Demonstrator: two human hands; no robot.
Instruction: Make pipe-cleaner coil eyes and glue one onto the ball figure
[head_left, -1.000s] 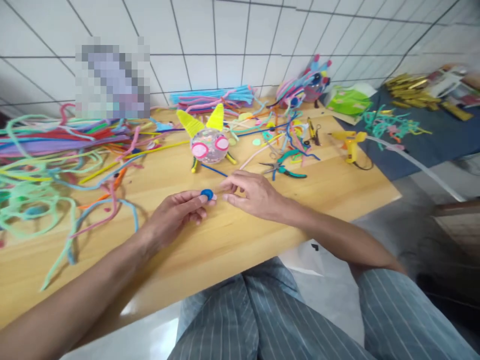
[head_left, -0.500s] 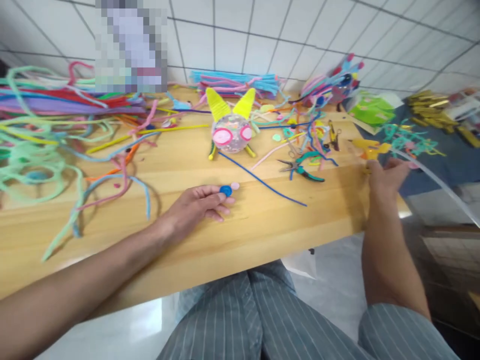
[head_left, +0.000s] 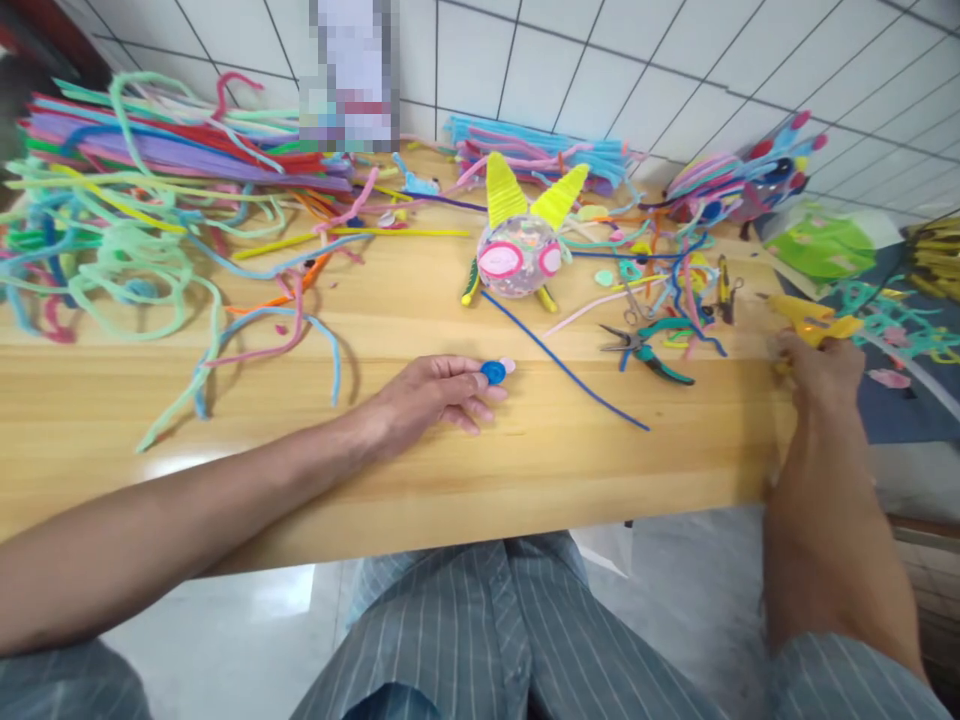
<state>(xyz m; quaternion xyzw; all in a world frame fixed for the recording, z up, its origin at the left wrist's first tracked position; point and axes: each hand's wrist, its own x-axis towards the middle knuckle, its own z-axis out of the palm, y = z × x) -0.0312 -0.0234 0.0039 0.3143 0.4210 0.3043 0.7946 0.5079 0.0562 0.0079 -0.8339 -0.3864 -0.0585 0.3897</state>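
Note:
Between the thumb and fingers of my left hand is a small blue coiled disc, held just above the table. A pale pink round piece shows right behind the disc; whether my fingers touch it, I cannot tell. At the table's right end, my right hand is wrapped round a yellow glue gun, its nozzle pointing left. Beyond my left hand stands a clear ball-shaped figure with yellow ears, pink-rimmed eyes and small feet. A blue pipe cleaner lies in front of it.
Teal-handled pliers lie right of the figure, near small scissors and pipe cleaner scraps. Loose pipe cleaners tangle on the left. Bundled ones lie along the tiled wall. A green packet is at the far right.
The view has turned, so the table's things appear farther right. Both hands keep their grips, the left on the blue disc and the right on the glue gun.

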